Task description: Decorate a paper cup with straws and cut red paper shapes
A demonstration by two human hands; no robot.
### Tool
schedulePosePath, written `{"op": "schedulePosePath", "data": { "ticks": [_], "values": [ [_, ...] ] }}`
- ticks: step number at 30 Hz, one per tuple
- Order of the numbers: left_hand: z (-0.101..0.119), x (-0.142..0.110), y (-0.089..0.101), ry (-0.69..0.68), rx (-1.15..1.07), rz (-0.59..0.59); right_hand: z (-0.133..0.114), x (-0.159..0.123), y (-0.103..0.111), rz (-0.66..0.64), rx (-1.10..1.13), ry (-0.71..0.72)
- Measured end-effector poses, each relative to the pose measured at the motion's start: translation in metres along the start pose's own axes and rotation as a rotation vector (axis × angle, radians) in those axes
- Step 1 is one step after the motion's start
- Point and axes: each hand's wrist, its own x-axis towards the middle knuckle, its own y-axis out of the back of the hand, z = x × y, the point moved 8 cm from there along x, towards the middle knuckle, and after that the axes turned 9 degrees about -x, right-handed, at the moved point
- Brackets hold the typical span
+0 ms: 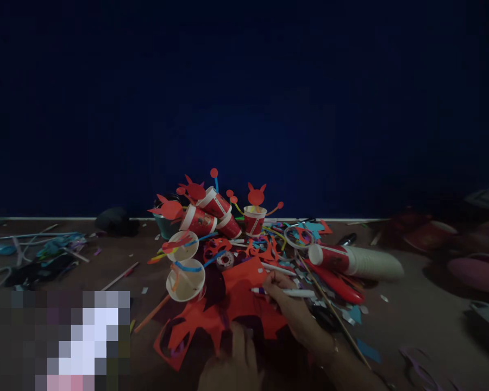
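My right hand [284,296] is closed around a white marker [301,293] with a purple tip that points left. Its fingertips are at the right edge of a red paper sheet [241,276]. Low in the view, my left hand [233,358] has fingers stretched forward over cut red paper [206,320]; it is dim and partly cut off by the frame's bottom edge. Just left of the sheet, two open paper cups [186,288] with bent coloured strips on them stand one behind the other. A roll of tape [225,260] lies behind the sheet.
Red cups with paper heads and arms, one upright [254,220] and several tipped, are at the back. A stack of cups [370,263] lies right, near red-handled scissors [342,285] and a thin stick [342,326]. Paper scraps are scattered about. A pixelated patch covers the lower left.
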Motion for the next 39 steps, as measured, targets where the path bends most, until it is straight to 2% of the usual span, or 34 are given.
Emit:
{"op": "schedulePosePath", "data": {
  "ticks": [5,8,10,14,18,25,28,34,39],
  "values": [
    [0.008,0.008,-0.004,-0.035,-0.015,-0.045,-0.003,-0.004,-0.001,-0.033,-0.004,0.026],
    [0.007,0.013,-0.008,-0.044,0.003,-0.072,-0.011,-0.003,0.001,-0.041,-0.037,0.128],
    [0.007,0.014,-0.009,-0.055,0.008,-0.084,-0.013,-0.001,0.005,0.003,-0.1,0.176],
    [0.006,0.014,-0.011,-0.026,0.011,-0.087,0.001,0.006,0.008,0.077,-0.269,0.142],
    [0.007,0.013,-0.011,-0.024,0.018,-0.08,0.012,0.008,0.004,0.042,-0.336,0.144],
    [0.006,0.014,-0.012,-0.017,0.008,-0.094,0.008,0.008,0.004,0.041,-0.449,0.216],
    [0.006,0.014,-0.013,-0.011,0.008,-0.112,0.004,0.006,0.004,0.052,-0.44,0.206],
    [0.006,0.014,-0.011,-0.009,0.016,-0.102,0.007,0.006,0.003,0.027,-0.365,0.098],
    [0.007,0.014,-0.01,-0.031,0.02,-0.097,0.006,0.006,0.004,0.043,-0.4,0.132]
  ]
}}
